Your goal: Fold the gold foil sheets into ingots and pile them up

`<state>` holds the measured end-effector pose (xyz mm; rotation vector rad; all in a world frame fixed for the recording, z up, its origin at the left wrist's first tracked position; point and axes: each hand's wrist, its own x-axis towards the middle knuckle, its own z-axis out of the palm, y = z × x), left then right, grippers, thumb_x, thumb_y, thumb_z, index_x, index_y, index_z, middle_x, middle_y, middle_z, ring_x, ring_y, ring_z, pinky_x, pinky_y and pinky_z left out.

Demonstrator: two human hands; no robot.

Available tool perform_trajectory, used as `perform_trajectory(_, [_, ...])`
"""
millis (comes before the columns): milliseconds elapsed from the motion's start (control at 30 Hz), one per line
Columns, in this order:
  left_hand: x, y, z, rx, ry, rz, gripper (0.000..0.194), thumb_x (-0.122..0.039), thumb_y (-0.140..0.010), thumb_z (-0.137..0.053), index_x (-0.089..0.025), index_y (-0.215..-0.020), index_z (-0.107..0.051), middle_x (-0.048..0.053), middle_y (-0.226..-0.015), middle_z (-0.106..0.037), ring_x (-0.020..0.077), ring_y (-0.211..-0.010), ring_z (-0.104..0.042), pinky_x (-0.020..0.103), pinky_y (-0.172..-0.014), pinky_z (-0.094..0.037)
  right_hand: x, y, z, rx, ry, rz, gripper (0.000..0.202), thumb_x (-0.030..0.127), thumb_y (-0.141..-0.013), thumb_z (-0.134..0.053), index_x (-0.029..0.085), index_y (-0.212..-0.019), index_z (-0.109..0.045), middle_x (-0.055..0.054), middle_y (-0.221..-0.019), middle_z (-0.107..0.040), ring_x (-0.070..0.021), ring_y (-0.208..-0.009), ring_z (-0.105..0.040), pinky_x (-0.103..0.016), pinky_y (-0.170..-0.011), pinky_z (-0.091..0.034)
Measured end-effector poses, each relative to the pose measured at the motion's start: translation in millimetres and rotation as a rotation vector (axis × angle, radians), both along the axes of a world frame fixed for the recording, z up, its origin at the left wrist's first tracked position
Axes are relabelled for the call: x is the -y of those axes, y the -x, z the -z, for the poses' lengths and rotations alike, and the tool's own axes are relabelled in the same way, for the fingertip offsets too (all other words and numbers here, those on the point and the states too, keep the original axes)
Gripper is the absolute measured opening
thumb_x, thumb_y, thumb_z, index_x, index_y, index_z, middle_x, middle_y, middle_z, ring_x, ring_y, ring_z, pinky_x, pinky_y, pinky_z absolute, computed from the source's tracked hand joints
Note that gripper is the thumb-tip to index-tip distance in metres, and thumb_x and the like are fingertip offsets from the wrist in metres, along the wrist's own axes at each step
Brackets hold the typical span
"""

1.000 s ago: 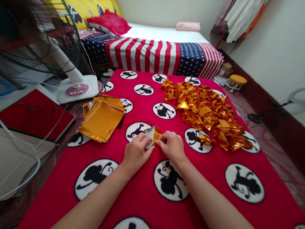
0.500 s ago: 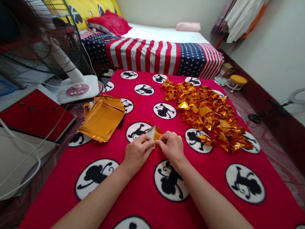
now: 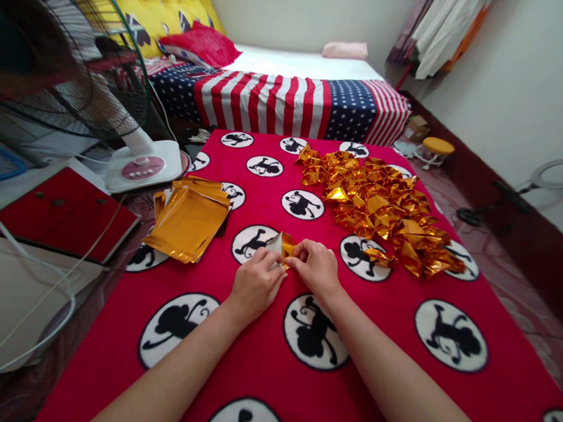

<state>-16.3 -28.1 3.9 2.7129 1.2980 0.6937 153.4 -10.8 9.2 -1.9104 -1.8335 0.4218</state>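
Both hands meet over one sheet of gold foil paper, partly folded, with its pale underside showing on the left. My left hand grips its left side, fingers closed and bent over the edge. On the right, my right hand pinches the near right edge between thumb and fingers. The folds under the fingertips are hidden. To the left lies a stack of flat gold foil sheets. A heap of folded gold foil pieces spreads over the right side of the red cloth.
A fan with a white base stands at the left, beside a red-topped cabinet with loose cables. Behind the table is a bed with a striped and starred cover. A yellow stool stands on the floor at right.
My left fingers have shifted slightly and lie a little flatter over the foil paper. My right hand keeps its pinch in nearly the same place.
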Motion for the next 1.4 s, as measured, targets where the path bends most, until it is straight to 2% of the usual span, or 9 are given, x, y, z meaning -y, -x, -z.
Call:
perform_trajectory(100, [1.6, 0.7, -0.3, 0.002, -0.035, 0.050, 0.021, -0.024, -0.092, -0.052, -0.019, -0.097, -0.072, 0.008, -0.107, -0.068, 0.0259, -0.111, -0.053, 0.041, -0.091, -0.045, -0.6, -0.2, -0.4, -0.012, 0.010, -0.016, 0.018, 0.032, -0.074, -0.075, 0.022, -0.067, -0.061, 0.003, -0.067, -0.063, -0.0146, -0.066, -0.054, -0.027, -0.060, -0.027])
perform_trajectory(200, [1.9, 2.2, -0.5, 0.011, -0.035, 0.079, 0.022, -0.023, -0.092, -0.051, -0.019, -0.101, -0.071, 0.008, -0.106, -0.070, 0.0267, -0.114, -0.053, 0.043, -0.093, -0.042, -0.4, 0.0, 0.3, -0.008, -0.005, -0.038, 0.015, 0.028, -0.076, -0.073, 0.021, -0.068, -0.062, 0.002, -0.069, -0.063, -0.0151, -0.068, -0.054, -0.027, -0.062, -0.028])
perform_trajectory(367, [-1.2, 6.8, -5.0, 0.002, 0.002, 0.148, 0.022, -0.020, -0.091, -0.050, -0.018, -0.099, -0.071, 0.007, -0.105, -0.071, 0.0243, -0.106, -0.057, 0.042, -0.090, -0.042, 0.7, 2.6, 5.1, 0.009, -0.026, -0.058, 0.014, 0.021, -0.077, -0.071, 0.021, -0.068, -0.061, 0.000, -0.071, -0.063, -0.0166, -0.073, -0.054, -0.027, -0.064, -0.030])
perform_trajectory(533, [-3.7, 7.0, -4.2, -0.041, 0.052, 0.221, 0.031, -0.007, -0.083, -0.051, -0.016, -0.107, -0.069, 0.011, -0.105, -0.069, 0.0230, -0.099, -0.058, 0.041, -0.087, -0.048, -5.5, 0.5, 10.5, -0.058, -0.106, -0.112, 0.012, 0.016, -0.078, -0.069, 0.020, -0.070, -0.061, 0.001, -0.072, -0.060, -0.0146, -0.071, -0.053, -0.026, -0.065, -0.033])
perform_trajectory(733, [7.9, -12.2, -3.8, -0.076, 0.047, 0.129, 0.034, -0.007, -0.083, -0.049, -0.014, -0.111, -0.068, 0.015, -0.113, -0.067, 0.0263, -0.097, -0.056, 0.045, -0.084, -0.051, -24.4, -7.3, 8.0, -0.092, -0.111, -0.126, 0.016, 0.027, -0.076, -0.075, 0.020, -0.070, -0.062, 0.003, -0.072, -0.059, -0.0113, -0.064, -0.052, -0.024, -0.058, -0.032])
perform_trajectory(933, [17.6, -18.1, -6.0, -0.070, 0.069, 0.040, 0.034, -0.009, -0.085, -0.048, -0.013, -0.113, -0.067, 0.011, -0.115, -0.069, 0.0263, -0.096, -0.057, 0.044, -0.085, -0.051, -24.1, -6.6, 6.9, -0.129, -0.033, -0.105, 0.018, 0.033, -0.072, -0.076, 0.020, -0.070, -0.063, 0.003, -0.070, -0.062, -0.0108, -0.061, -0.053, -0.023, -0.053, -0.029])
perform_trajectory(1067, [16.1, -13.2, 0.7, -0.019, 0.026, 0.060, 0.039, -0.007, -0.082, -0.050, -0.012, -0.118, -0.065, 0.012, -0.121, -0.067, 0.0285, -0.116, -0.056, 0.046, -0.096, -0.048, -24.2, -0.5, 5.7, -0.095, -0.009, -0.059, 0.016, 0.031, -0.072, -0.075, 0.021, -0.070, -0.063, 0.004, -0.068, -0.063, -0.0111, -0.059, -0.053, -0.023, -0.052, -0.027])
perform_trajectory(1167, [14.3, -11.0, 5.2, 0.020, 0.033, 0.086, 0.044, -0.006, -0.080, -0.050, -0.012, -0.121, -0.063, 0.014, -0.125, -0.065, 0.0277, -0.119, -0.057, 0.046, -0.100, -0.047, -24.2, 2.2, 5.8, -0.092, -0.043, -0.038, 0.014, 0.029, -0.074, -0.073, 0.022, -0.072, -0.061, 0.003, -0.070, -0.063, -0.0119, -0.061, -0.054, -0.024, -0.054, -0.028])
perform_trajectory(1400, [14.0, -10.7, 7.5, 0.096, 0.093, 0.069, 0.042, -0.005, -0.081, -0.049, -0.012, -0.121, -0.063, 0.012, -0.128, -0.064, 0.0267, -0.120, -0.058, 0.046, -0.101, -0.050, -5.4, -15.5, 14.2, -0.188, -0.086, -0.191, 0.012, 0.015, -0.076, -0.067, 0.021, -0.080, -0.057, 0.003, -0.074, -0.061, -0.0122, -0.066, -0.054, -0.023, -0.061, -0.034])
